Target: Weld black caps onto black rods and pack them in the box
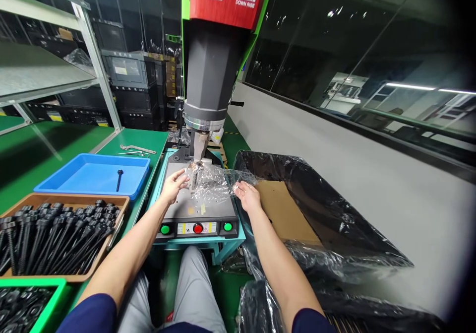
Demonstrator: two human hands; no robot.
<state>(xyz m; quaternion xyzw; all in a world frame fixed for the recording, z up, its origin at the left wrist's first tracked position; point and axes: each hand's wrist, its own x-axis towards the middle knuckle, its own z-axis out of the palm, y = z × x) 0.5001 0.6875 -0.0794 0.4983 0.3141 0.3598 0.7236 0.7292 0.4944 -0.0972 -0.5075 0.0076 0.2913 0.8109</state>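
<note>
A clear, crinkled plastic bag (213, 181) stretches between my hands, above the grey plate of a press machine. My left hand (173, 186) has its fingers closed at the bag's left edge, close to the machine's metal tip (201, 147). On the other side, my right hand (247, 195) pinches the bag's right end, near the plastic-lined box. Through the film, the fixture under the tip shows only in part.
Green buttons (227, 227) and a red button (198, 229) line the machine's front. To the left are a brown tray (124, 209) of black bolt-like parts, a blue tray (92, 160) and a green bin (61, 287). Right stands a black-lined box with cardboard (286, 211).
</note>
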